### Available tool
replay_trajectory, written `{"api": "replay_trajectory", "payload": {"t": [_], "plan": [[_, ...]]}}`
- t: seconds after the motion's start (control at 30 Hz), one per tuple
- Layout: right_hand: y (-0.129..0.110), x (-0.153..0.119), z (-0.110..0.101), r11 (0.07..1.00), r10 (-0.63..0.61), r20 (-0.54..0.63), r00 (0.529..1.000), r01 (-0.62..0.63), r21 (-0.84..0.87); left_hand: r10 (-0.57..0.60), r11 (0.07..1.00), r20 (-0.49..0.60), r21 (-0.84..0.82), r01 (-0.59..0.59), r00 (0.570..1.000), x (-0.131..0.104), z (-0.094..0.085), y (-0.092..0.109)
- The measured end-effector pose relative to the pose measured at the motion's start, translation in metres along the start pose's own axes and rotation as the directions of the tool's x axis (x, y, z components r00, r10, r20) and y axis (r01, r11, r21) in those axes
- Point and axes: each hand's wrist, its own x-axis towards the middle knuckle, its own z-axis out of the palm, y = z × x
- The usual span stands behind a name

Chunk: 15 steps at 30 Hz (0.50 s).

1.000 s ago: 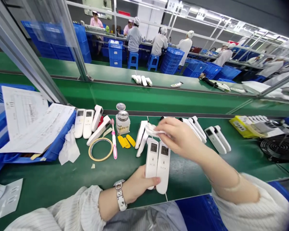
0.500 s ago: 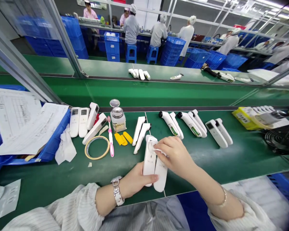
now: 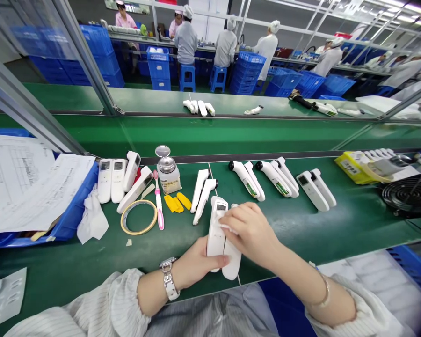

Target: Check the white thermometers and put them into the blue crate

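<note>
Two white handheld thermometers (image 3: 215, 238) lie side by side in my left hand (image 3: 196, 263), its thumb across their lower ends. My right hand (image 3: 254, 231) pinches a small white wipe (image 3: 228, 226) against the face of the left one, just below its small screen. The upper part of the other device is partly hidden by my right fingers. Beyond my hands, two more white devices (image 3: 204, 199) lie on the green table. Further right are devices with black tips and exposed green boards (image 3: 245, 179), and a pair with a screen showing (image 3: 313, 191).
Left of my hands are a tape roll (image 3: 139, 230), pink toothbrush (image 3: 159, 201), yellow finger cots (image 3: 177, 203), metal-topped bottle (image 3: 169, 175) and crumpled tissue (image 3: 93, 220). Papers (image 3: 42, 182) cover a blue bin. A black fan (image 3: 409, 194) stands right. People sit beyond the green conveyor (image 3: 210, 135).
My right hand has moved slightly with the wipe, and the small screen of the left device is now more visible. The whole view has shifted a little.
</note>
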Motion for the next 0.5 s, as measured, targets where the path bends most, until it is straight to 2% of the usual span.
{"api": "replay_trajectory", "payload": {"t": [0.07, 0.2, 0.27, 0.37, 0.5], "plan": [[0.000, 0.000, -0.001, 0.999, 0.035, -0.034, 0.999, -0.035, -0.015, -0.007, 1.000, 0.001, -0.002, 0.007, 1.000, 0.000, 0.000, 0.000], [-0.003, 0.001, -0.001, 0.999, -0.019, 0.018, 1.000, 0.018, 0.034, 0.000, 0.999, -0.003, 0.035, 0.000, 1.000, -0.001, 0.000, 0.000], [-0.001, 0.002, -0.002, 1.000, -0.008, -0.005, 1.000, 0.008, 0.019, -0.015, 1.000, -0.016, 0.028, 0.015, 1.000, -0.001, 0.000, 0.001], [0.012, 0.003, -0.006, 0.997, 0.073, -0.080, 0.994, -0.075, -0.030, -0.040, 0.999, -0.021, -0.006, 0.040, 0.999, -0.001, 0.000, 0.002], [0.029, -0.006, -0.016, 0.978, 0.193, -0.184, 0.964, -0.205, -0.046, -0.027, 0.999, 0.031, -0.032, 0.028, 0.999, -0.001, 0.000, 0.004]]}}
